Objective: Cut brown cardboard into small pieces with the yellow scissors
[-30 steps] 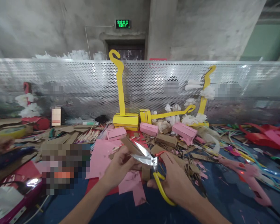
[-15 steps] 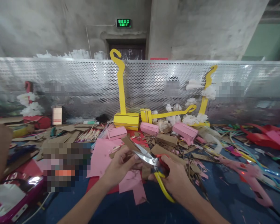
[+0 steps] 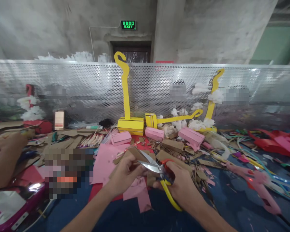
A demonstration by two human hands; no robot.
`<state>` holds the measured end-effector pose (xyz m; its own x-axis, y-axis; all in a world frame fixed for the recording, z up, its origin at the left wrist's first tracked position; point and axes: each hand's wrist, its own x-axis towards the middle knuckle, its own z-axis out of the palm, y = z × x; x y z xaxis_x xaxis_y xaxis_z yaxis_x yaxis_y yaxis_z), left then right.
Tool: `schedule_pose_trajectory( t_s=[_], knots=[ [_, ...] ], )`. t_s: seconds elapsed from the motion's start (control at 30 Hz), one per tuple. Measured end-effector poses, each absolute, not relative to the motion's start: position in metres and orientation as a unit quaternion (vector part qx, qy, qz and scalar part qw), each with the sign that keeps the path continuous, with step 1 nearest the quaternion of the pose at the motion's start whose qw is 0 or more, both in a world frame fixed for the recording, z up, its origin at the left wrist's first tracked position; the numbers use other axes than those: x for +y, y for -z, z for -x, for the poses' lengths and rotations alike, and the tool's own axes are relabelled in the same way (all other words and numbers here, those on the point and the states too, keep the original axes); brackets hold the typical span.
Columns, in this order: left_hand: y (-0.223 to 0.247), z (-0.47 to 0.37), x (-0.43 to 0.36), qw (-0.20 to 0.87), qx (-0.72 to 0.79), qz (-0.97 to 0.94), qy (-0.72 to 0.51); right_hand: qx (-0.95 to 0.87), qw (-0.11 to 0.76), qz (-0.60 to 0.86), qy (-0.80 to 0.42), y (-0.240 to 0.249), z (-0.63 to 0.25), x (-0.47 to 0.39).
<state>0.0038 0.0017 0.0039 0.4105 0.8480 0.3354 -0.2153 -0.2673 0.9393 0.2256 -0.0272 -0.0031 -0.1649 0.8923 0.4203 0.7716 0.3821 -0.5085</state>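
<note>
My right hand (image 3: 181,180) is closed round the handles of a pair of scissors (image 3: 154,166), one handle red, the other yellow. The blades are spread and point left toward my left hand (image 3: 125,172). My left hand pinches a strip of brown cardboard (image 3: 134,154), which reaches up from the fingers beside the blades. Whether the blades touch the strip I cannot tell. Under my hands lie pink paper pieces (image 3: 103,162) and a red sheet (image 3: 96,191). Beyond them are pink paper-covered boxes (image 3: 120,138) and a yellow box with a tall hooked strip (image 3: 130,125).
A pink glue gun (image 3: 258,183) with a lit red light lies at right. Cardboard scraps (image 3: 195,167) cover the middle. At left is a purple tissue box (image 3: 16,212), near another person's hand (image 3: 12,141). A perforated metal screen (image 3: 91,90) stands behind.
The scissor blades stand slightly wider apart, and the cardboard strip has tilted a little in my left hand. At the left, the other person's hand has come into fuller view.
</note>
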Motion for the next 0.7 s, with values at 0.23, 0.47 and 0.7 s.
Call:
schedule_pose_trajectory(
  t_s=[0.23, 0.47, 0.7],
  knots=[
    [-0.015, 0.001, 0.002, 0.492, 0.272, -0.647, -0.515, -0.747, 0.342, 0.564, -0.076, 0.000, -0.229, -0.024],
    [-0.018, 0.004, 0.002, 0.422, 0.307, -0.673, -0.524, -0.759, 0.349, 0.548, -0.046, -0.008, -0.223, -0.032],
    [-0.017, -0.001, -0.001, 0.423, 0.279, -0.688, -0.520, -0.769, 0.351, 0.530, -0.063, -0.011, -0.222, -0.034]
  ],
)
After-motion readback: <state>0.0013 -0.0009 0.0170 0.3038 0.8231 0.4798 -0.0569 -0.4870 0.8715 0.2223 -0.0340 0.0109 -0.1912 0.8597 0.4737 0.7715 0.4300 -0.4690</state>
